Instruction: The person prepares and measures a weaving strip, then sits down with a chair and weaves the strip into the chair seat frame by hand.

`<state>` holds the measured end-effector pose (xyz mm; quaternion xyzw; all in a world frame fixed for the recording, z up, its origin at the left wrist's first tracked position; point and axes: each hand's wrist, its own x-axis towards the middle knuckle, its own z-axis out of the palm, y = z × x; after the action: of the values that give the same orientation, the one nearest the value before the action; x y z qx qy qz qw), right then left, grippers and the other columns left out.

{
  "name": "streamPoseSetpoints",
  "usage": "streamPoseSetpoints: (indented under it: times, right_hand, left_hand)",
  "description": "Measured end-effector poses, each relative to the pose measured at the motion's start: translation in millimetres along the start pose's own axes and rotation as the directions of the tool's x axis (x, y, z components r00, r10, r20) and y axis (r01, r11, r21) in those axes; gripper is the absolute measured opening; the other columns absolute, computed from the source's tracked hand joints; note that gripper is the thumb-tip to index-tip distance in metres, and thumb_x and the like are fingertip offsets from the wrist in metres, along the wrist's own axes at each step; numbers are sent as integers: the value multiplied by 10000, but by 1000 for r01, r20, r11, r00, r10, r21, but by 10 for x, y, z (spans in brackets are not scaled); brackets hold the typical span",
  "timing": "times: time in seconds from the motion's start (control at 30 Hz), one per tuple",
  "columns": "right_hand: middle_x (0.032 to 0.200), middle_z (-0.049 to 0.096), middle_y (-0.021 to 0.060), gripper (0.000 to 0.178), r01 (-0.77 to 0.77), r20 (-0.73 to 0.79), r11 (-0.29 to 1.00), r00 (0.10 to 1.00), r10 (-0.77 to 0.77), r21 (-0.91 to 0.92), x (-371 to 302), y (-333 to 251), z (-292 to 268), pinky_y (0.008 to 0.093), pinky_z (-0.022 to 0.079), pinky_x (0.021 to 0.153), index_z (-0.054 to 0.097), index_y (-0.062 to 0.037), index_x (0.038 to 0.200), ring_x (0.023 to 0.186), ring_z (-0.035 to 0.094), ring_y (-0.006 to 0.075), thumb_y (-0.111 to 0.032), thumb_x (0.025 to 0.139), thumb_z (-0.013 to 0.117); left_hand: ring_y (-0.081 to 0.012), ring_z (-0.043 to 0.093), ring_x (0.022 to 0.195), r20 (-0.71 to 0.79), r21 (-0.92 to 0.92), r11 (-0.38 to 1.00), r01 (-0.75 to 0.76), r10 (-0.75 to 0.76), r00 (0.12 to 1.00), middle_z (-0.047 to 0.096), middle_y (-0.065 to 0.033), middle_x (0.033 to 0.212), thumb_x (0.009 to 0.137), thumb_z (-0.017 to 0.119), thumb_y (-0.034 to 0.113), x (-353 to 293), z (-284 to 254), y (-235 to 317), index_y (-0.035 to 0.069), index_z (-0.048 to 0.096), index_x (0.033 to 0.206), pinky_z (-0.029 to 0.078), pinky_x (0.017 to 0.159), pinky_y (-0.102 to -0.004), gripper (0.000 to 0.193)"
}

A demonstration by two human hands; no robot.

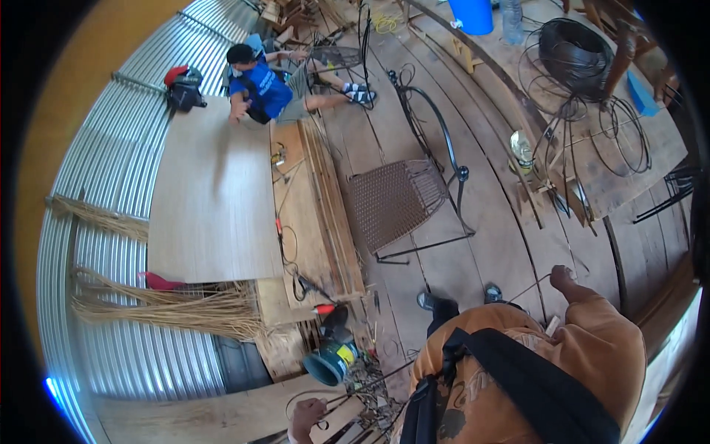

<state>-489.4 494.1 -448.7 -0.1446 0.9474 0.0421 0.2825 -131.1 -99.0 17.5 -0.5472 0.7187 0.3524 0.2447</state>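
The head camera looks steeply down from just above the near orange sweater [481, 399], its wide fisheye facing the plank floor [495, 229], corrugated wall [122, 185] left, wooden table [662, 155] far right

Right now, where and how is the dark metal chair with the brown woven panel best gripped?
Probably by its curved dark metal rail, right hand coming from the person's right: the slim tube bows outward there, clear of the brown woven panel.

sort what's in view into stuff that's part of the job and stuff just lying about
Seemingly part of the job:
thin strands, in the left hand and right hand
perhaps the woven-seat chair and dark coil

Seemingly just lying about:
blue bucket
straw-coloured bundles
green pot
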Motion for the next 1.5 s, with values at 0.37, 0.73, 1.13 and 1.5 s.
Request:
streamPoseSetpoints:
  times: [0.37,0.73,1.13,1.5]
  right_hand:
    - [1039,581,183,411,471,119,436,562,-818,767,-526,-3180,-2688,327,431,786,566,-1,1038,918,564,233,-322,782,541]
    - [708,619,104,303,538,-224,411,766,-602,736,-443,-2471,-2554,287,445,646,621,3,787,660,568,171,-284,814,527]
    - [558,354,-62,229,70,-72,-31,716,-694,997,-1212,-2127,-3314,193,248,439,571,9,1016,483,299,33,-145,905,441]
    - [563,394,-25,247,49,-23,19,737,-675,999,-948,-1946,-2797,220,297,467,561,-2,959,499,343,67,-225,906,469]
  left_hand:
    - [-402,546,864,227,232,618,-751,716,660,584,-241,868,837,478,309,1493,2394,1817,14,593,852,438,716,-446,317]
    - [-327,600,780,522,547,408,-731,517,679,609,-177,767,795,506,293,460,1508,2608,38,617,902,455,735,-384,298]
    - [-192,466,1091,-79,-467,612,-639,691,719,453,-140,1262,846,564,330,1281,2199,2186,-11,361,1295,355,944,-307,599]
    - [-93,475,642,360,-823,539,-177,737,571,538,-20,713,867,525,388,848,2945,2057,11,598,928,383,599,-236,389]
